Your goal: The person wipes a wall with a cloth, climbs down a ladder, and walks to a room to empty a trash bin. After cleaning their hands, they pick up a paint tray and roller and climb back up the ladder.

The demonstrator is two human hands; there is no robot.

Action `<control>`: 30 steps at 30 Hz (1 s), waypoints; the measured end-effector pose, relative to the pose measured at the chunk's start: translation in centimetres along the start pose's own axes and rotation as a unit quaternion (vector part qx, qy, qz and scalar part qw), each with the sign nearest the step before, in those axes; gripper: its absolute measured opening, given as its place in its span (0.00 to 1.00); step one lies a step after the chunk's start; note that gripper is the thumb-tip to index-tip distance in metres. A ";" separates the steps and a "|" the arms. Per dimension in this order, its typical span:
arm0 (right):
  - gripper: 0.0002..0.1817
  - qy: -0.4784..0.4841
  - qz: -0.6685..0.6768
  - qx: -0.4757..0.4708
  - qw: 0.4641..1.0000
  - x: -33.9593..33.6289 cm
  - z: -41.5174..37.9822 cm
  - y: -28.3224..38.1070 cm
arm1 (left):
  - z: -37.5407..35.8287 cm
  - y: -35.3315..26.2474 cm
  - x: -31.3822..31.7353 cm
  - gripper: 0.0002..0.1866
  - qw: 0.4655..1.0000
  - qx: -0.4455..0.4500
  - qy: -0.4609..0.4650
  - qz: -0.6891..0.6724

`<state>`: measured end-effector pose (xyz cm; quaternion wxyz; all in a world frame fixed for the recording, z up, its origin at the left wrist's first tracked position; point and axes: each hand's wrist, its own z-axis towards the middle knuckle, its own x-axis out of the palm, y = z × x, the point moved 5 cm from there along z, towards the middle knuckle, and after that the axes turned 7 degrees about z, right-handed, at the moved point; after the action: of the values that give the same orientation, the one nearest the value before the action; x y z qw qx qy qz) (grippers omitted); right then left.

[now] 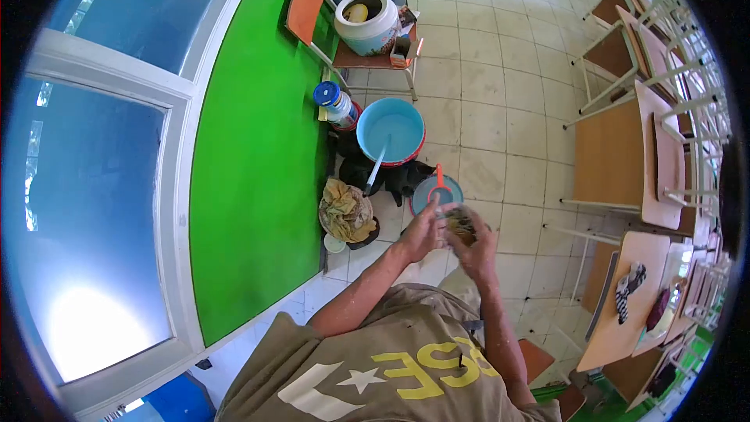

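Observation:
Over the tiled floor, my right hand (pixel 478 252) is closed round a small brown and yellowish thing (pixel 460 225) with a dark pattern. Its kind is hard to make out, partly because of blur. My left hand (pixel 422 233) is at its left edge, fingers bent in against it and thumb up. Below the hands, on the floor, lies a round grey-blue lid or shallow basin (pixel 422 197) with a red-handled strainer (pixel 440 180) on it. Farther off stands a light-blue basin (pixel 400 116) with a white-handled tool (pixel 376 164) leaning in it.
Crumpled brownish cloth or paper (pixel 344 207) lies on a round container by the green wall (pixel 250 172). A blue-lidded tub (pixel 336 101) stands behind it. A chair (pixel 308 4) carries a white pot (pixel 366 27). Wooden desks (pixel 608 164) line the right side.

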<state>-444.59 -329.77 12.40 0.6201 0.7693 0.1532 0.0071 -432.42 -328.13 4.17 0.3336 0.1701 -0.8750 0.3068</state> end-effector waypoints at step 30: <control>0.18 0.341 -0.165 -0.288 0.880 -7.5 14.6 -1.3 | 11.4 -1.0 7.5 0.20 0.837 0.278 -0.332 -0.334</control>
<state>-449.09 -345.22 9.16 0.7161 0.4702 0.4710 0.2103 -442.80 -337.04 3.06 0.0434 0.6293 -0.7012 0.3323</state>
